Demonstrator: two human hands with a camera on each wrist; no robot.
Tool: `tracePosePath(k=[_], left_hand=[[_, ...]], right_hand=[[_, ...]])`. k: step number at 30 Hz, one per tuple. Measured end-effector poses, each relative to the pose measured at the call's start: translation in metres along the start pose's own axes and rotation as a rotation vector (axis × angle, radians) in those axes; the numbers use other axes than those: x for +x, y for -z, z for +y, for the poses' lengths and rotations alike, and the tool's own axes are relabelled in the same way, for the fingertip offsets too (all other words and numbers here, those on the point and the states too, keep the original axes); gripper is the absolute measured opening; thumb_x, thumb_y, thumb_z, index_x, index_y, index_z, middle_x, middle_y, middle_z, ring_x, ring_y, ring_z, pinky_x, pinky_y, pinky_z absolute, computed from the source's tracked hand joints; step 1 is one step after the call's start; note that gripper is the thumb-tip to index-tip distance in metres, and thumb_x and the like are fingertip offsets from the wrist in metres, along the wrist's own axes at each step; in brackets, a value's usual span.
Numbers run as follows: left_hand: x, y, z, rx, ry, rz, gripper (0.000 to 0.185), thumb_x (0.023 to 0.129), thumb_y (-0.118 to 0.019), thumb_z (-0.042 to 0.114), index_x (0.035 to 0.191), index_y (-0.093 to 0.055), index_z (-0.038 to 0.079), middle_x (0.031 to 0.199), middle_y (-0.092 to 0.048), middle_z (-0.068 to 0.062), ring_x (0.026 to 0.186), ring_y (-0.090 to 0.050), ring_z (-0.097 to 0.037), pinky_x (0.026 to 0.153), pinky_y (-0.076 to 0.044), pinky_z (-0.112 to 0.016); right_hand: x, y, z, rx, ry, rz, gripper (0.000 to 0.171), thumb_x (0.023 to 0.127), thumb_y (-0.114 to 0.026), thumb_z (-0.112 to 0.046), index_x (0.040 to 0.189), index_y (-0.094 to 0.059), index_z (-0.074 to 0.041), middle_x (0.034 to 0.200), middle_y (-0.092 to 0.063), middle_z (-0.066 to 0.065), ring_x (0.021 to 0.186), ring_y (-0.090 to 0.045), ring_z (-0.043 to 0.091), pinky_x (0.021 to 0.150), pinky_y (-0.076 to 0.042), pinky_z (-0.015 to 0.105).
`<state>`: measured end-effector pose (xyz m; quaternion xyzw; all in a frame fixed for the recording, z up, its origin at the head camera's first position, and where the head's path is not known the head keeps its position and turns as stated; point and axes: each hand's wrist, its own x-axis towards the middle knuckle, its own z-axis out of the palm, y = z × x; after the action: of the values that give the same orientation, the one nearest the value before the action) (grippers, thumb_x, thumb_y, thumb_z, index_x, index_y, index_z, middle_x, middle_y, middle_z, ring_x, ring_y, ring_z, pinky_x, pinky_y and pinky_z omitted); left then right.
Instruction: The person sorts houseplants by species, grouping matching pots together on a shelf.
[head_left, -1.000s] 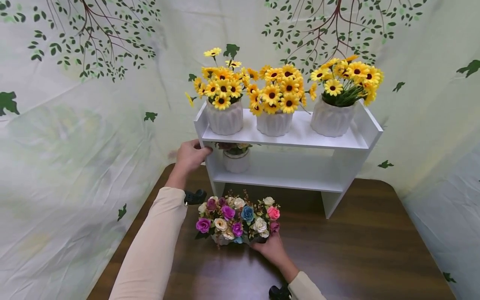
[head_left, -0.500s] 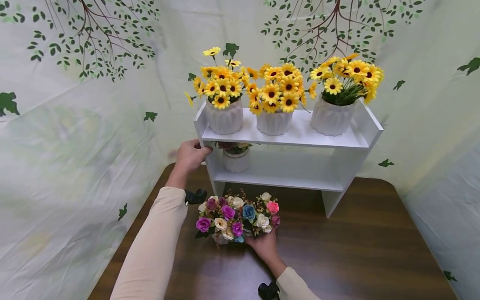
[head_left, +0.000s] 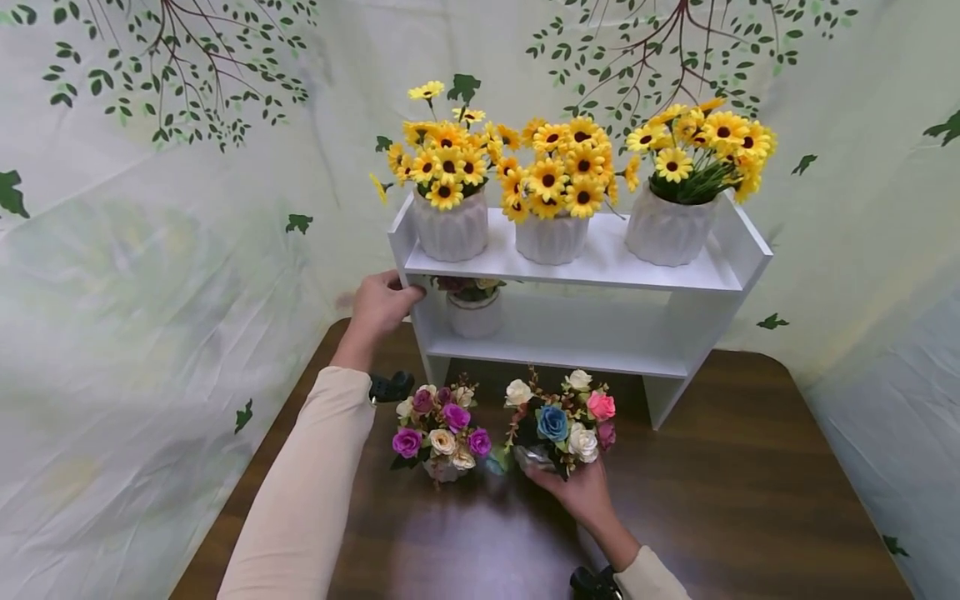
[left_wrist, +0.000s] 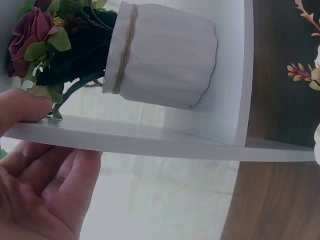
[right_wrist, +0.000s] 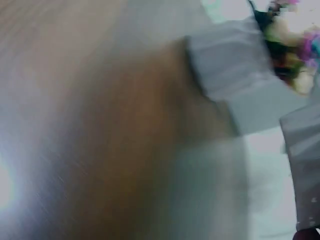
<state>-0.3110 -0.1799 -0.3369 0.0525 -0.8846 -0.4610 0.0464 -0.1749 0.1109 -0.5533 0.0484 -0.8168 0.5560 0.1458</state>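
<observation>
The big white shelf [head_left: 577, 279] stands in the middle of the frame, on the brown table [head_left: 750, 500]. On its top board sit three white pots of yellow flowers [head_left: 551, 179]. One small white pot [left_wrist: 162, 62] with a string round it stands on the lower board, at the left end.

Something has just changed down on the table. Half a second ago the two little bunches of roses sat pressed together like one bunch. Now the rose pot with the blue flower [head_left: 558, 421] has come away to the right and a bit closer to the shelf. The other rose pot [head_left: 442, 433], with the purple flowers, stays alone at lower middle-left. I think the blue one is being picked up, maybe to go onto the shelf.

The right hand [head_left: 581, 492] is under that bunch, and its fingers [head_left: 543, 479] are curled round the bottom of the pot, holding it. The right wrist view is too blurry to help.

The left hand [head_left: 382, 304] has not moved. It holds the left side wall of the shelf, with the thumb on the inside and the other fingers [left_wrist: 47, 195] flat on the outside.
</observation>
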Motion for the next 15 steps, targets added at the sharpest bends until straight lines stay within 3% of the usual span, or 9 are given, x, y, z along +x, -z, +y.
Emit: tracePosePath(k=[5,8,11,15], left_hand=[[-0.001,0.001,0.0,0.029,-0.019,0.018,0.043,0.088,-0.061,0.025,0.123,-0.066,0.001,0.118,-0.07,-0.021,0.101,-0.064,-0.031,0.074,-0.051,-0.031],[-0.001,0.001,0.0,0.036,-0.028,0.025,0.042,0.087,-0.061,0.025,0.121,-0.067,0.001,0.116,-0.07,-0.022,0.099,-0.065,-0.03,0.071,-0.05,-0.03],[-0.001,0.001,0.001,0.037,-0.031,0.023,0.042,0.088,-0.061,0.025,0.122,-0.067,0.001,0.116,-0.07,-0.022,0.098,-0.066,-0.031,0.07,-0.051,-0.029],[-0.001,0.002,0.001,0.034,-0.028,0.018,0.043,0.088,-0.06,0.025,0.123,-0.066,0.0,0.117,-0.07,-0.022,0.099,-0.066,-0.032,0.072,-0.052,-0.031]], right_hand=[[0.015,0.034,-0.019,0.026,0.089,-0.032,0.086,0.063,-0.09,-0.01,0.137,-0.048,-0.007,0.132,-0.062,0.012,0.118,-0.05,-0.006,0.1,-0.042,0.016],[0.026,0.05,-0.029,0.043,0.129,-0.043,0.088,0.064,-0.09,-0.007,0.139,-0.045,-0.006,0.133,-0.06,0.013,0.117,-0.047,-0.011,0.098,-0.038,0.01],[0.035,0.063,-0.036,0.014,0.112,-0.055,0.09,0.065,-0.089,-0.008,0.141,-0.043,-0.006,0.136,-0.058,0.012,0.12,-0.048,-0.005,0.099,-0.038,0.009],[0.044,0.075,-0.043,-0.025,0.019,-0.107,0.091,0.069,-0.088,-0.012,0.144,-0.037,-0.007,0.143,-0.053,0.013,0.128,-0.049,0.017,0.108,-0.042,0.032]])
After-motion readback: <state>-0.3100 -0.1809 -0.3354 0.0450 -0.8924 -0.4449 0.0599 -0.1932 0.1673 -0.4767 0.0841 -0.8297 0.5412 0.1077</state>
